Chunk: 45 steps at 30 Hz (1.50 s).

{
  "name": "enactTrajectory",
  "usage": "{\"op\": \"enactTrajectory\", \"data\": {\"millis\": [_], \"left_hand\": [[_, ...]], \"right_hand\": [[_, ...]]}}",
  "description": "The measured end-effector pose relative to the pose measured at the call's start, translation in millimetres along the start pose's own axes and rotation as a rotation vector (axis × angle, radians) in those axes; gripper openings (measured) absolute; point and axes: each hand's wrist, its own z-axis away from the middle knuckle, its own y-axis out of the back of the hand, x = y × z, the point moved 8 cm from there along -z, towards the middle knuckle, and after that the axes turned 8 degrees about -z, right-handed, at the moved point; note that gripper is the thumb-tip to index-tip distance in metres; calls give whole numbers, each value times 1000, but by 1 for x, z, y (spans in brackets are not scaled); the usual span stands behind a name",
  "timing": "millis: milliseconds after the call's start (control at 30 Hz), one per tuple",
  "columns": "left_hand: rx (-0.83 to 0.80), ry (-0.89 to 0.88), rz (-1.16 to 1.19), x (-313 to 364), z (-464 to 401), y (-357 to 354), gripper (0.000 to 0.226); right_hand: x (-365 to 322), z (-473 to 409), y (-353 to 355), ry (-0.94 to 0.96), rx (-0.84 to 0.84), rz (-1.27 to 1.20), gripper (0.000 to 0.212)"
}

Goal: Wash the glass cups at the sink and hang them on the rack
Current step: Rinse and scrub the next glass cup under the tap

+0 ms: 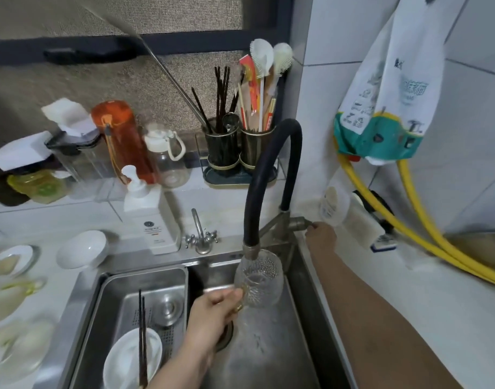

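Note:
My left hand (pixel 212 311) holds a clear textured glass cup (pixel 259 279) by its handle, over the steel sink (pixel 271 357). The cup's mouth sits right under the nozzle of the black hose faucet (pixel 271 169). Whether water is running I cannot tell for sure. My right hand (pixel 320 235) reaches to the back right and grips the faucet handle (pixel 299 222). More glass cups with yellowish handles (pixel 13 296) lie blurred on the counter at the far left. No rack is recognisable in view.
A steel tray in the sink's left half (pixel 145 279) holds a white bowl (pixel 132 357), dark chopsticks and a lid. Behind the sink stand a soap dispenser (pixel 149 217), a small tap, bottles, utensil holders. White bowls sit on the left counter. Yellow hoses run at right.

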Motion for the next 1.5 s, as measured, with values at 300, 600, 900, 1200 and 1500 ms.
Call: {"op": "enactTrajectory", "data": {"millis": [300, 600, 900, 1200, 1500], "left_hand": [[52, 13, -24, -1, -5, 5, 7], [46, 30, -21, -1, -3, 5, 10], [49, 21, 6, 2, -3, 10, 9], [30, 11, 7, 1, -5, 12, 10], [34, 16, -71, 2, -5, 14, 14]], "right_hand": [[5, -7, -4, 11, 36, 26, 27], [7, -10, -4, 27, 75, 38, 26], [9, -14, -7, 27, 66, 34, 24], [9, -14, -4, 31, 85, 44, 24], [25, 38, -25, -66, -24, -160, 24]]}}
